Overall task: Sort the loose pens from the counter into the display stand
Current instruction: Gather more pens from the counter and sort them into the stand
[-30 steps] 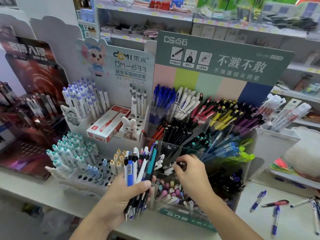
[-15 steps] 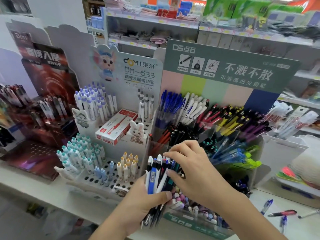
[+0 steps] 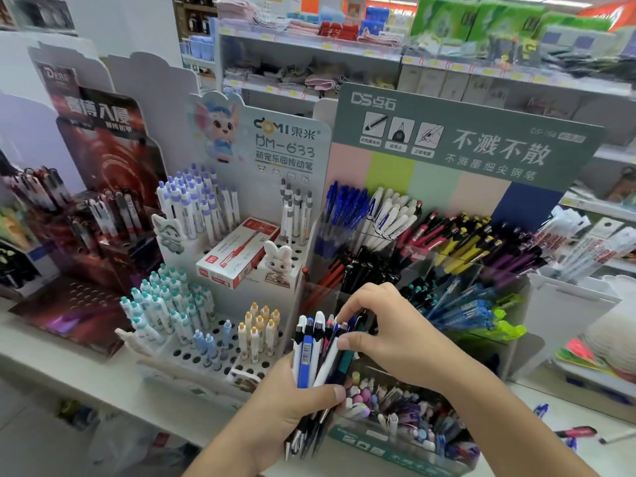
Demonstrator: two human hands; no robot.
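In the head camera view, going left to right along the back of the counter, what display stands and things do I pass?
Dark red pen display → white Domi stand with the red and white pen box → green-header clear stand of sorted pens → packaged pens at the far right.

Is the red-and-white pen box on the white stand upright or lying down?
Lying down. The pen box rests on its long side across the white stand, its printed top face up, beside the rabbit figure.

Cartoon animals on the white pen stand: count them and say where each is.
3. A mouse printed on the header board, a grey cat-like cutout at the left edge, a rabbit right of the red box. More may be hidden low at the front.
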